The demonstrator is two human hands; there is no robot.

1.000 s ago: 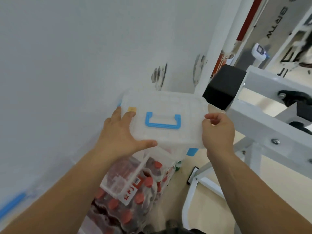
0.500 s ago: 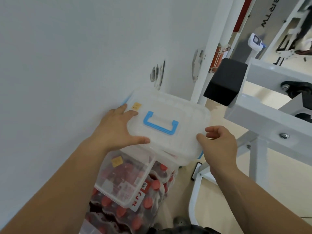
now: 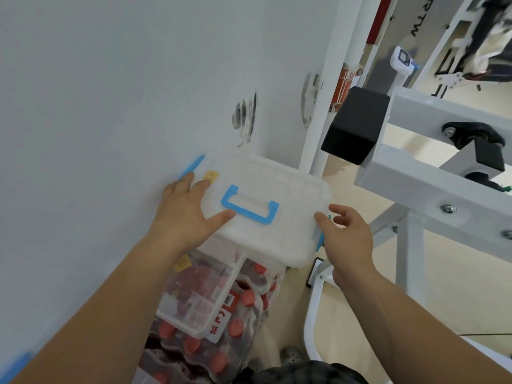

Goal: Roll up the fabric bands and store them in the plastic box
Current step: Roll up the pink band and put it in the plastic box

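The plastic box is translucent white, with its lid on and a blue handle on top. It is held against the white wall, just above a stack of other goods. My left hand grips its left end, fingers on the far corner and thumb on the lid beside the handle. My right hand holds the right end at the blue latch, thumb on the lid's edge and fingers loosely curled. No fabric bands show; the cloudy lid hides the inside.
Under the box sit another clear plastic box and shrink-wrapped packs of red-capped bottles. A white metal frame with a black end cap juts in close on the right. The white wall fills the left.
The box has tilted and come down closer to the stack below. My right hand has slid to the near right corner and its fingers have loosened. The left hand keeps its hold.
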